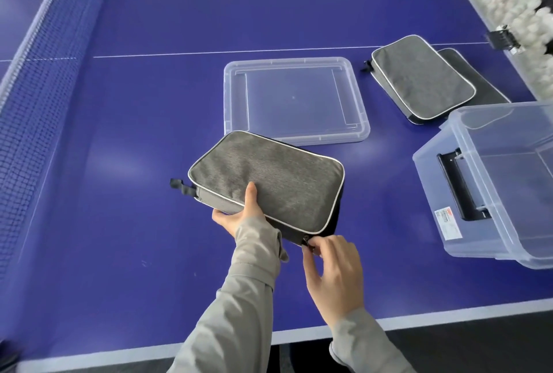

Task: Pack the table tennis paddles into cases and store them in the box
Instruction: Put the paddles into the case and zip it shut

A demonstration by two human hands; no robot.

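A grey paddle case (269, 178) with white piping is held just above the blue table tennis table (149, 103). My left hand (239, 214) grips its near edge, thumb on top. My right hand (332, 268) pinches the zipper pull (305, 240) at the case's near right corner. No paddle is visible; the case's inside is hidden. Two more cases (422, 76) lie stacked at the far right. The clear plastic box (466, 193) stands open at the right edge, and nothing shows inside it. Its clear lid (294, 100) lies flat behind the held case.
The net (33, 97) runs along the left side. A clear trough of white balls (508, 4) is clamped at the far right corner. The table's white front edge (299, 335) is close to my body.
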